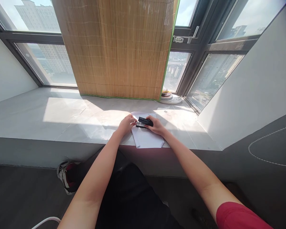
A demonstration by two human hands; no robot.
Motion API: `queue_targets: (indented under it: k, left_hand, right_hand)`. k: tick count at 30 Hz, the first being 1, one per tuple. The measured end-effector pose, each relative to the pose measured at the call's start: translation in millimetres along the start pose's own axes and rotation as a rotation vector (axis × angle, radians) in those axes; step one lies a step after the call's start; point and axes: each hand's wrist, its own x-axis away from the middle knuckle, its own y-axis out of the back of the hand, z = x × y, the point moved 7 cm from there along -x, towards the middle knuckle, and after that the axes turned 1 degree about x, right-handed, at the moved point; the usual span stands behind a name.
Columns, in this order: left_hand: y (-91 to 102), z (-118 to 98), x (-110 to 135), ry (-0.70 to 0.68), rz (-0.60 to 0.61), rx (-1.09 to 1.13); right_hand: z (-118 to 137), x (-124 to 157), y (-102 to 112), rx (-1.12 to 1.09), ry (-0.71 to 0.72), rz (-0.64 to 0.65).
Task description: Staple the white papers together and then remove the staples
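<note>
A black stapler [145, 121] lies over white paper [148, 138] on the window sill. My right hand [155, 126] is closed around the stapler's right end. The stapler's upper arm and base stand apart at the left end. At that end my left hand [126, 124] is closed, its fingertips pinched together by the stapler's tip. Whatever sits between those fingertips is too small to make out. The paper reaches over the sill's front edge, and its upper part is partly covered by the stapler and my hands.
A bamboo blind [119, 51] hangs in front of the window behind the sill [69, 124]. Stacked round plates or mats [171, 99] rest at the back right. A small thin piece [165, 111] lies on the sill. A beaded cord [252, 152] hangs at the right.
</note>
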Motion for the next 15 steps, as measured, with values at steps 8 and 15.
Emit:
queue_targets:
  k: [8, 15]
  left_hand:
    - [-0.4, 1, 2, 0.010, 0.005, -0.099]
    - [8.1, 10, 12, 0.119, -0.119, -0.048]
  right_hand:
    - [2, 0, 0, 0.012, 0.024, -0.007]
    - [1, 0, 0, 0.020, 0.023, -0.003]
